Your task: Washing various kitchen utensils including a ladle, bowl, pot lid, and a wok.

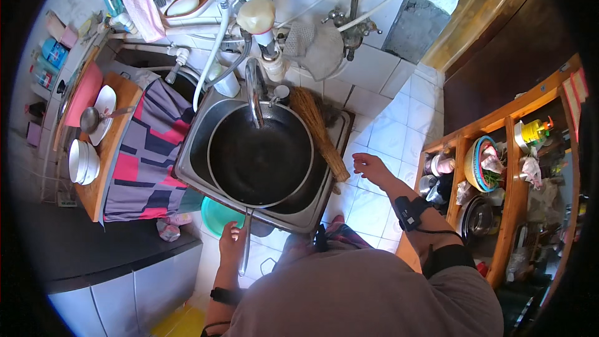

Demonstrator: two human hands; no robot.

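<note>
A dark frying pan (pixel 260 154) rests over the stainless steel sink (pixel 189 159), below the curved faucet (pixel 254 93). Its metal handle (pixel 246 243) points toward my body. Beside that handle is my left hand (pixel 232 238), fingers bent and apart; no grip on the handle is visible. My right hand (pixel 369 167) hovers over the tiled floor, right of the sink, holding nothing. Nearest to it lies a bundled straw brush (pixel 320 135), slanted along the sink's right rim. A small metal cup (pixel 281 92) stands behind the pan, near the faucet.
At left, a wooden board (pixel 114 126) bears white bowls (pixel 84 162), a plate (pixel 104 103) and a ladle (pixel 90 120). A patterned cloth (pixel 149 159) hangs beside it. A green basin (pixel 217 215) sits below the sink. Wooden shelves (pixel 510 173) with containers stand at right.
</note>
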